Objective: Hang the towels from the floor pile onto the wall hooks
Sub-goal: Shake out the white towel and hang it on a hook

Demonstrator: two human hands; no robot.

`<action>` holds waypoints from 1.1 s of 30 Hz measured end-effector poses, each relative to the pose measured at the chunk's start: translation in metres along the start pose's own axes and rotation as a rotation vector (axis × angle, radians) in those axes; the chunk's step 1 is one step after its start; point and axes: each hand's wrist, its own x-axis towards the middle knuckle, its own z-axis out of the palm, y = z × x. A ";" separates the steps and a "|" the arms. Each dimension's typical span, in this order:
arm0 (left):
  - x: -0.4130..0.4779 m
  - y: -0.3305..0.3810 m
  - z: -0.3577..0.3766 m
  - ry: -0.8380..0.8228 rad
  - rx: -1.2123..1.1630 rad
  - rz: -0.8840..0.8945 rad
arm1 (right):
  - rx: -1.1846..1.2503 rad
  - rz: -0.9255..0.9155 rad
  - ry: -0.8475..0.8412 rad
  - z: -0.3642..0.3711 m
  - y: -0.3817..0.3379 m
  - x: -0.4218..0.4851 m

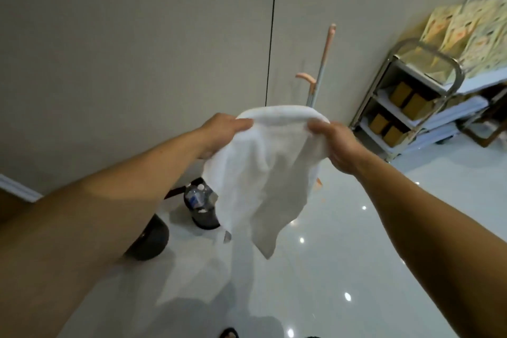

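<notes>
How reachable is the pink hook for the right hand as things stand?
Probably yes. The pink hook shows just above the towel with nothing in between. The right hand grips its top edge, as does the left hand, so the towel would travel along.

Dim indoor light, glare spots on glossy floor (356, 269), blurred, warped edges.

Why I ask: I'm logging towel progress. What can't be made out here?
Head view:
- Left hand: fingers tucked under the white towel.
- Pink-topped pole: lower part behind the towel.
- Cart: right end cut off by the frame edge.
- Bottle: label too small.
</notes>
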 end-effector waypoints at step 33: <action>-0.211 0.067 -0.121 0.990 -0.827 0.107 | -0.267 -0.664 -0.964 0.245 -0.139 -0.081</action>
